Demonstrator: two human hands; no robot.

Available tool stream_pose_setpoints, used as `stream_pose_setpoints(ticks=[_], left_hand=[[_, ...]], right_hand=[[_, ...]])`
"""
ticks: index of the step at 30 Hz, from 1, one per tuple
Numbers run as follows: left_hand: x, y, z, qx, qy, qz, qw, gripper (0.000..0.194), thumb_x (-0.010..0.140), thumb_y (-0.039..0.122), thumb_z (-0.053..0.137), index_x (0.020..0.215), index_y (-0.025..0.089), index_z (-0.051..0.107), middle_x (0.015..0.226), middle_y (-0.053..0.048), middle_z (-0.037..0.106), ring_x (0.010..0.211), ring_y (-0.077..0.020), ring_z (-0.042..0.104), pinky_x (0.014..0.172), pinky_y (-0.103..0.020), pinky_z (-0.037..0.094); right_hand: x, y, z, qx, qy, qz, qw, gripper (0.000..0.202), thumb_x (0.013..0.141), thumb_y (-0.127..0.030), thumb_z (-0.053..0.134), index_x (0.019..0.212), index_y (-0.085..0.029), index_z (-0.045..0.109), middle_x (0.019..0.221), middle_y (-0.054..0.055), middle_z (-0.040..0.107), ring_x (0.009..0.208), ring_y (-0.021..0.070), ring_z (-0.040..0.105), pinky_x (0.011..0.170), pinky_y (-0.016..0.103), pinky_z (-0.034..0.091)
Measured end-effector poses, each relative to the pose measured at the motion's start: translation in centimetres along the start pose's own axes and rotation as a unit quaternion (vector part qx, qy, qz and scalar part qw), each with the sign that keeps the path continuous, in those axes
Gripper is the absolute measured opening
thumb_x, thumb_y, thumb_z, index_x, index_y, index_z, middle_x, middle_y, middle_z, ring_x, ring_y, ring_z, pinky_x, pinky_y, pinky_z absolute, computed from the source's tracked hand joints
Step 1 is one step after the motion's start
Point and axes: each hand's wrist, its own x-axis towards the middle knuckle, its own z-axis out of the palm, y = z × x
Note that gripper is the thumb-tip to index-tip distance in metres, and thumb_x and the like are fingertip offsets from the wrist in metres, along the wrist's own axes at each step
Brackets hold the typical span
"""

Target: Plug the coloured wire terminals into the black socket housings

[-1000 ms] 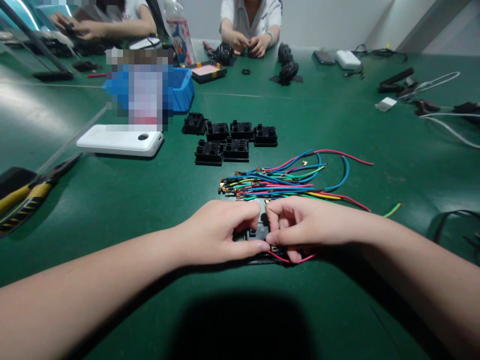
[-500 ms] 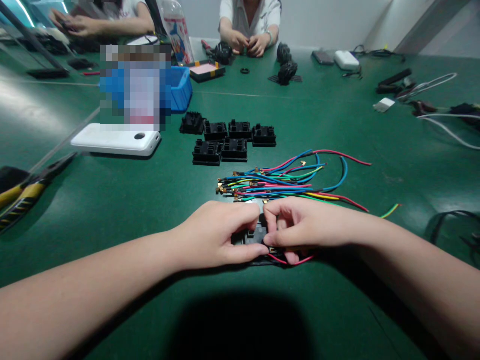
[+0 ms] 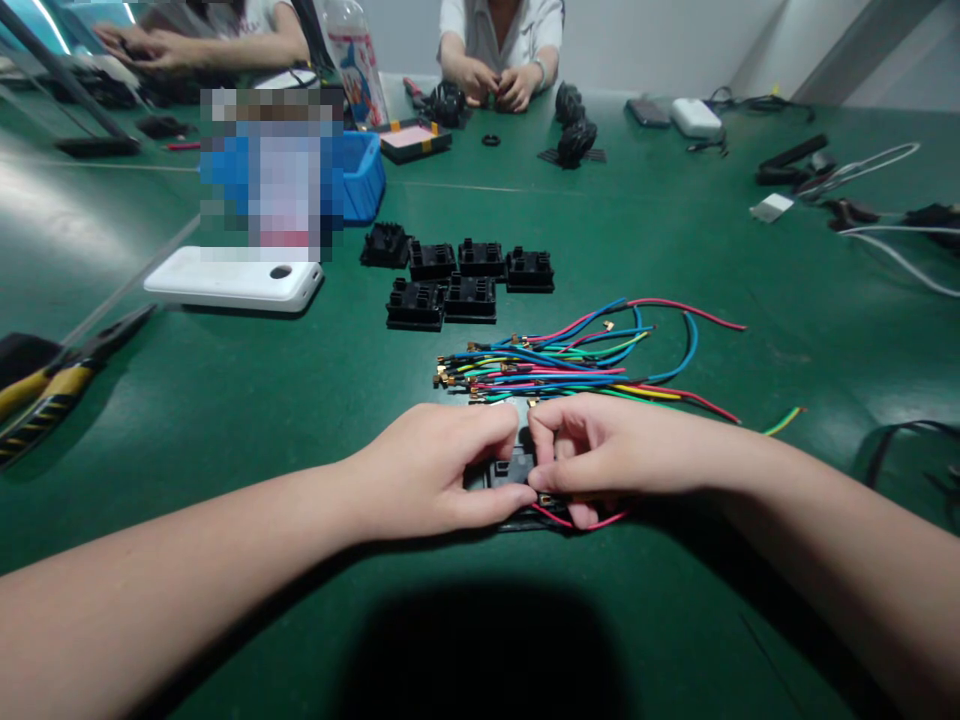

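Hardly anything has shifted since the earlier frame: your left fingers [image 3: 491, 502] clasp a black block [image 3: 510, 468] on the worktop [image 3: 262, 400], your right fingers [image 3: 566, 475] meet it, their grasp unclear. Red wire [image 3: 551, 517] curves alongside; six blocks [image 3: 470, 297] beyond show no wires, seemingly unstarted

Text: none legible | bottle label [image 3: 359, 78]: lettering too blurred

Black housing [image 3: 511, 470], red, blue, green and yellow wires [image 3: 592, 380], green tabletop [image 3: 285, 380], black-striped yellow pliers [image 3: 64, 385]
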Motion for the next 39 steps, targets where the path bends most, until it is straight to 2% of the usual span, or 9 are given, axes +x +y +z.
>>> stream_pose_setpoints(ticks=[6, 17, 26, 36, 39], left_hand=[[-0.09, -0.09, -0.02, -0.014, 0.001, -0.009, 1.0, 0.033, 0.084, 0.045, 0.06, 0.074, 0.019, 0.044, 0.064, 0.006, 0.047, 0.055, -0.0087, 0.04, 0.051, -0.02, 0.028], [0.14, 0.21, -0.39, -0.025, -0.018, -0.015, 0.999, 0.029, 0.085, 0.041, 0.06, 0.074, 0.018, 0.045, 0.065, 0.006, 0.045, 0.056, -0.0087, 0.039, 0.052, -0.02, 0.027], [0.15, -0.07, -0.49, -0.034, -0.02, 0.004, 0.999, 0.031, 0.082, 0.04, 0.065, 0.073, 0.018, 0.044, 0.064, 0.007, 0.044, 0.056, -0.0078, 0.038, 0.052, -0.019, 0.027], [0.13, -0.31, -0.47, -0.021, -0.022, 0.02, 0.999, 0.029, 0.082, 0.041, 0.062, 0.074, 0.018, 0.046, 0.063, 0.006, 0.045, 0.055, -0.0084, 0.04, 0.052, -0.02, 0.028], [0.15, -0.36, -0.43, -0.018, -0.018, 0.018, 1.0, 0.03, 0.082, 0.041, 0.062, 0.072, 0.018, 0.046, 0.062, 0.006, 0.045, 0.054, -0.0085, 0.039, 0.052, -0.021, 0.027]], right_hand=[[-0.05, 0.03, -0.07, -0.004, 0.005, 0.003, 1.0, 0.022, 0.084, -0.033, 0.064, 0.081, -0.02, 0.046, 0.052, -0.006, 0.06, 0.04, 0.006, 0.05, 0.04, 0.014, 0.035], [-0.22, -0.1, -0.28, 0.009, -0.012, 0.005, 1.0, 0.024, 0.085, -0.037, 0.064, 0.084, -0.02, 0.046, 0.052, -0.007, 0.059, 0.041, 0.0065, 0.051, 0.041, 0.015, 0.035], [-0.16, -0.15, -0.32, 0.014, -0.016, -0.003, 1.0, 0.033, 0.082, -0.046, 0.067, 0.081, -0.02, 0.048, 0.052, -0.007, 0.06, 0.041, 0.0066, 0.05, 0.041, 0.016, 0.036], [-0.05, -0.21, -0.41, 0.029, -0.025, -0.008, 0.999, 0.034, 0.081, -0.047, 0.068, 0.079, -0.019, 0.048, 0.052, -0.006, 0.061, 0.041, 0.007, 0.051, 0.043, 0.016, 0.034], [-0.02, -0.15, -0.27, 0.022, -0.012, 0.001, 1.0, 0.031, 0.081, -0.043, 0.068, 0.079, -0.02, 0.047, 0.053, -0.006, 0.061, 0.041, 0.0071, 0.052, 0.041, 0.016, 0.035]])
